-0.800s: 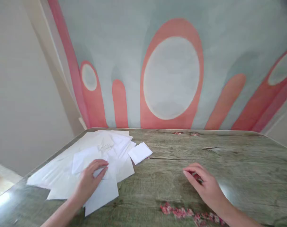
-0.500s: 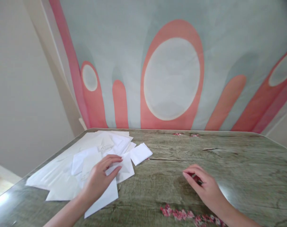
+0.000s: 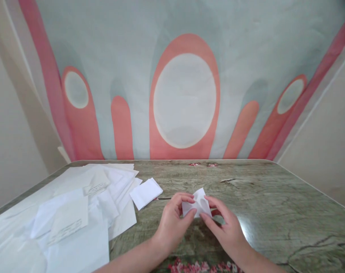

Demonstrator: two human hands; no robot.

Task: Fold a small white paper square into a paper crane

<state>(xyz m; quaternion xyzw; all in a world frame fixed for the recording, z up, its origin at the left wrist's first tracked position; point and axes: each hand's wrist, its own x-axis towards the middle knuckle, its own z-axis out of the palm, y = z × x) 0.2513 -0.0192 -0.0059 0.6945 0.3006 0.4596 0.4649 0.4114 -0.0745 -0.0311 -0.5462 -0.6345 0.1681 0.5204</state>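
Between both hands, just above the table, is a small piece of white paper (image 3: 199,204), with one corner pointing up. My left hand (image 3: 176,216) pinches its left side between thumb and fingers. On the opposite edge, the thumb and fingertips of my right hand (image 3: 222,222) are closed too. A small stack of folded white paper (image 3: 146,192) lies left of my hands. Farther left spreads a loose pile of white paper sheets (image 3: 84,250), a few with lines of writing too small to read.
The wood-patterned table (image 3: 275,201) has pink blossoms (image 3: 195,266) printed near its front edge. Behind its far edge hangs a pale green backdrop (image 3: 138,76) with coral shapes. A plain wall (image 3: 326,151) stands to the right.
My left hand has come off the paper pile and moved right with a small white paper. My right hand has moved in and gripped it as well. The view has turned right.
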